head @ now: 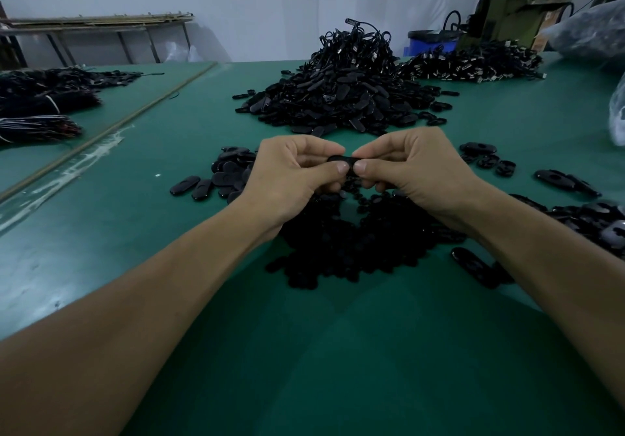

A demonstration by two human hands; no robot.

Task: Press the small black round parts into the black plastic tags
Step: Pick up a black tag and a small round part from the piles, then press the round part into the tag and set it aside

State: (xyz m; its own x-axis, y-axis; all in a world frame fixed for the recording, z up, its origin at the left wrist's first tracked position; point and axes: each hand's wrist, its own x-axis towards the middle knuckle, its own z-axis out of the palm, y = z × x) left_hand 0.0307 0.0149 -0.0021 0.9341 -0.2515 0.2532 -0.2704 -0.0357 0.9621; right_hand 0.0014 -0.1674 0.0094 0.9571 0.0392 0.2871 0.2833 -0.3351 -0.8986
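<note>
Both hands, the left hand (291,172) and the right hand (411,168), pinch one black tag (341,159) between thumbs and fingers, up above a heap of small round parts (351,243) on the green surface (338,351).

Both bare forearms lay stretched out, the left coming in from seven o'clock and the right from five o'clock, angled toward each other. The left hand (294,173) and right hand (414,168) met with fingers curled under and thumbs on top, thumb tips almost touching. Together they pinched one black tag (338,159), the left at its nine o'clock end, the right at three o'clock.
</note>
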